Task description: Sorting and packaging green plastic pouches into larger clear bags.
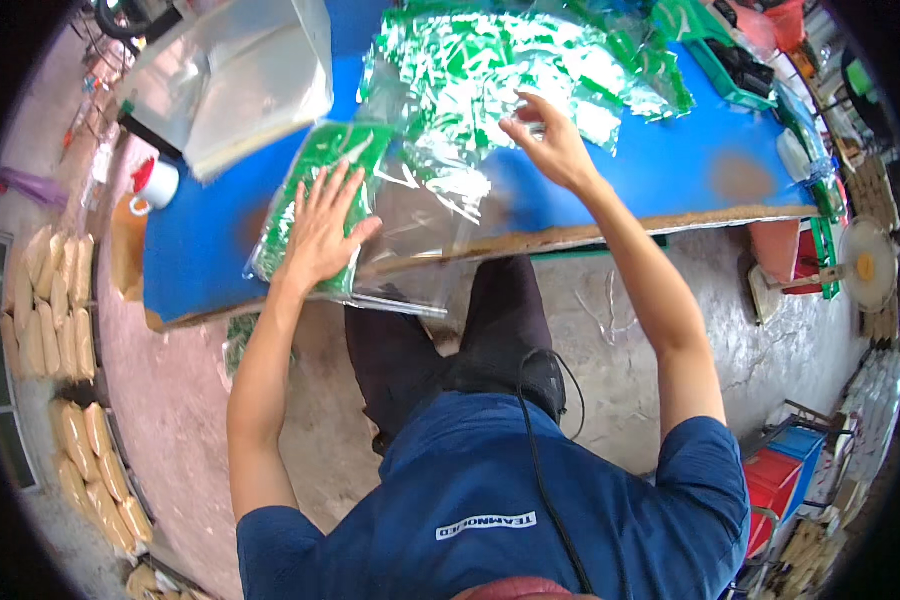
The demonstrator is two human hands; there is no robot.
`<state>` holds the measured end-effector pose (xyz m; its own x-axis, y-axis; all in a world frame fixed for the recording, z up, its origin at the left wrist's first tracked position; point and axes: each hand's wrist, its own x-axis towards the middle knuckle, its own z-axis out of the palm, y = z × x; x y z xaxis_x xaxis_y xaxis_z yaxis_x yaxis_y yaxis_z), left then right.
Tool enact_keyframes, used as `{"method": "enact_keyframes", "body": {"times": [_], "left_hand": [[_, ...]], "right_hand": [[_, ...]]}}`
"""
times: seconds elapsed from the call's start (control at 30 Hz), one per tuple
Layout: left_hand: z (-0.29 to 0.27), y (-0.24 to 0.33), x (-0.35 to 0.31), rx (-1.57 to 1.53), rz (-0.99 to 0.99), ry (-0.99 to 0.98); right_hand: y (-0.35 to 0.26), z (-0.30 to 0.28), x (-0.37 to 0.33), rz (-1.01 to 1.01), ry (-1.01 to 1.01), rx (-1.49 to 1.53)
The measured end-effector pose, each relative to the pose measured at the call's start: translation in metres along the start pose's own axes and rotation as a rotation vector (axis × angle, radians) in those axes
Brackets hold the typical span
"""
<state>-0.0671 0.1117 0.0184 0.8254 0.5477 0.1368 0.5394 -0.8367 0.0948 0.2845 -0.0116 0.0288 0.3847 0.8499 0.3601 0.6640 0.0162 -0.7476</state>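
Navy T-shirt (500,490) nearest camera, dark cord (535,440) down its front, dark trousers (505,315) beyond, at bench front edge. Green packet in clear plastic (335,150) lies on the blue bench (660,185), left of centre, lower end reaching the front edge. Left hand (322,228) flat on top of it, palm down, fingers extended and a bit apart, thumb out to the side; presses, no grasp around it. Clear plastic bag (420,215) just right of the packet, spilling over the front edge. Right hand (558,150) half open at the near side of the pile, thumb and fingers bent and apart, nothing seen in grip; cannot tell if it touches the pile. Pile of green-and-clear bags (490,65) spreads along the bench's rear, centre to right. Translucent bin (260,85) toward the rear left corner. White mug (157,187) at left edge. Green tray (708,75) with dark items, rear right corner. Off bench: tan packets (50,335) stacked left, fan (867,263) right.
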Motion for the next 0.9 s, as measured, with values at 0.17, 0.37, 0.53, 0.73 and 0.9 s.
{"method": "enact_keyframes", "body": {"times": [0.17,0.37,0.53,0.73,0.9], "left_hand": [[0.01,0.005,0.014,-0.082,0.09,-0.107],[-0.044,-0.048,-0.048,0.036,-0.063,-0.316],[-0.072,-0.104,-0.073,0.028,-0.206,-0.313],[-0.058,-0.022,-0.081,-0.081,-0.205,0.23],[0.0,0.112,-0.084,-1.038,-0.131,-0.009]], "right_hand": [[0.103,-0.003,0.065,0.033,0.034,-0.664],[0.049,0.072,0.019,0.08,0.0,-0.608],[-0.007,0.101,-0.006,0.193,-0.037,-0.581],[0.002,0.09,0.03,0.011,0.14,-0.293],[0.02,0.081,0.099,0.489,-0.151,-0.297]]}}
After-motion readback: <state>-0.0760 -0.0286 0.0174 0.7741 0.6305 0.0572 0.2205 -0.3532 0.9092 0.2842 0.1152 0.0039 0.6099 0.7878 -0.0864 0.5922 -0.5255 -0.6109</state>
